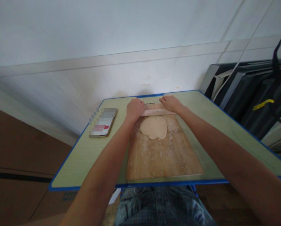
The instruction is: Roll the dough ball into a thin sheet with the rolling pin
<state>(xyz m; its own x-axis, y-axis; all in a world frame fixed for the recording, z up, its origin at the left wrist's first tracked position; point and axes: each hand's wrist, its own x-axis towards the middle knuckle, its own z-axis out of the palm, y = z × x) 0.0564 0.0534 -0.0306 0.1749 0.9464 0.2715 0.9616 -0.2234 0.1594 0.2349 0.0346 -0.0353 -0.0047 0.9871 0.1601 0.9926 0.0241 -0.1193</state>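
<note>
A floured wooden rolling pin (157, 112) lies crosswise over the far end of a wooden cutting board (164, 160). My left hand (135, 109) is closed around its left end, and my right hand (170, 103) grips the right end with curled fingers. Just on the near side of the pin, a flat sheet of dough (154, 128) rests on the board, roughly round with an uneven near edge. White flour is smeared over the wood around it. Behind the pin, part of a thin metal handle shows between my hands.
A phone (105, 122) lies on the left of the pale green table (72, 169), which has a blue rim. A white wall (131, 77) rises behind the far edge. Dark flat panels (246, 88) lean at the right, with a black cable (276, 59) hanging before them.
</note>
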